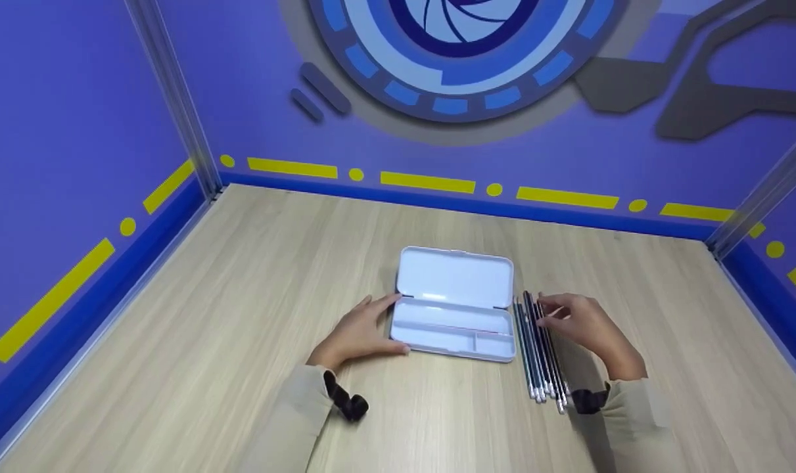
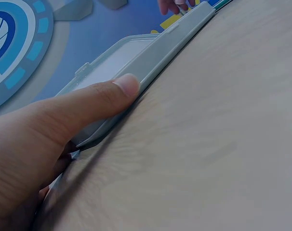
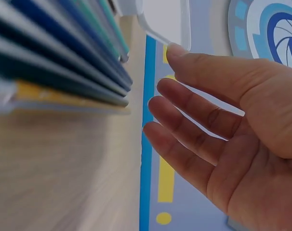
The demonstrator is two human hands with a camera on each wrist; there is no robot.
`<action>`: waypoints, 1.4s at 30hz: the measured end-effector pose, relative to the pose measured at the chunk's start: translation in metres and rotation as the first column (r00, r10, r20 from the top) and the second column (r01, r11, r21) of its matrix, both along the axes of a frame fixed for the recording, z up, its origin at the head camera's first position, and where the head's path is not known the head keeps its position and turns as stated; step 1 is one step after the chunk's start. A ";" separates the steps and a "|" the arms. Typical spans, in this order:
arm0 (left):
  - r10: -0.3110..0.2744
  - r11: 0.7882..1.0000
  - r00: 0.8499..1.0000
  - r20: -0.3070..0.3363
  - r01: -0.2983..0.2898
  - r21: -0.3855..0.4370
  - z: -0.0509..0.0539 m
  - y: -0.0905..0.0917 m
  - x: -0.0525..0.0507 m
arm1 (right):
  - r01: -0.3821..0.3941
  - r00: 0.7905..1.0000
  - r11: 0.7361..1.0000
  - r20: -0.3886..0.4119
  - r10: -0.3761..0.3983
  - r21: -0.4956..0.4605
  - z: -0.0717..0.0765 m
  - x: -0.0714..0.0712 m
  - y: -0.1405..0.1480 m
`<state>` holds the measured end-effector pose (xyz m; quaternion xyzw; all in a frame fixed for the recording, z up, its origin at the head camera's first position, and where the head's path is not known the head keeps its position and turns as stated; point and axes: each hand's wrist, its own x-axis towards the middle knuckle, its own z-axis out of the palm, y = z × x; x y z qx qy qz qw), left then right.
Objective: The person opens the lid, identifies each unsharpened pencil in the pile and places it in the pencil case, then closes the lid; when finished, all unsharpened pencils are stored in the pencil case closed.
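An open white pencil case (image 1: 453,341) lies on the table, its lid (image 1: 455,277) tilted back and its compartments bare except for a thin reddish line along the divider. My left hand (image 1: 361,335) grips the case's left end, thumb along the front edge; in the left wrist view the thumb (image 2: 105,98) presses the front wall and the other fingers are mostly hidden. Right of the case lies a bunch of dark pencils (image 1: 539,358), several side by side. Over their far ends hovers my right hand (image 1: 582,325); in the right wrist view its loosely bent fingers (image 3: 184,101) hold nothing.
The pale wooden table (image 1: 273,263) has a blue back wall (image 1: 259,118) with yellow marks, and side walls at left and right. A black wrist strap (image 1: 348,397) hangs by the left sleeve, and another dark strap (image 1: 589,399) by the right sleeve.
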<state>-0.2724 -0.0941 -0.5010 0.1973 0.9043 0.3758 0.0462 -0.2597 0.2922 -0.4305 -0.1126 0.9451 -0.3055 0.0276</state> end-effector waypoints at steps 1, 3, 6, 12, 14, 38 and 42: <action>0.000 1.000 1.000 -0.001 0.000 -0.003 0.000 0.000 0.000 | 0.007 1.000 1.000 0.009 -0.007 0.003 -0.001 0.001 0.002; -0.001 1.000 1.000 -0.006 0.001 -0.006 0.000 0.000 -0.001 | 0.017 1.000 1.000 0.023 -0.017 0.010 -0.003 0.003 0.005; -0.009 1.000 1.000 -0.017 0.009 -0.011 0.000 0.000 -0.002 | 0.035 0.998 0.999 0.047 -0.036 0.021 -0.005 0.006 0.009; -0.014 1.000 1.000 -0.016 0.013 -0.010 0.002 0.001 -0.003 | 0.057 0.993 0.998 0.105 -0.059 0.021 -0.011 0.010 0.015; -0.010 1.000 1.000 -0.011 0.010 -0.011 0.003 0.001 -0.003 | 0.066 0.988 0.998 0.135 -0.069 0.022 -0.012 0.012 0.016; -0.006 1.000 1.000 0.000 0.006 -0.018 0.000 0.001 -0.001 | 0.078 0.978 0.997 0.194 -0.077 0.002 -0.020 0.018 0.026; -0.001 1.000 1.000 -0.002 0.001 -0.020 0.001 0.000 -0.001 | 0.116 0.968 0.993 0.224 -0.109 -0.021 -0.019 0.017 0.025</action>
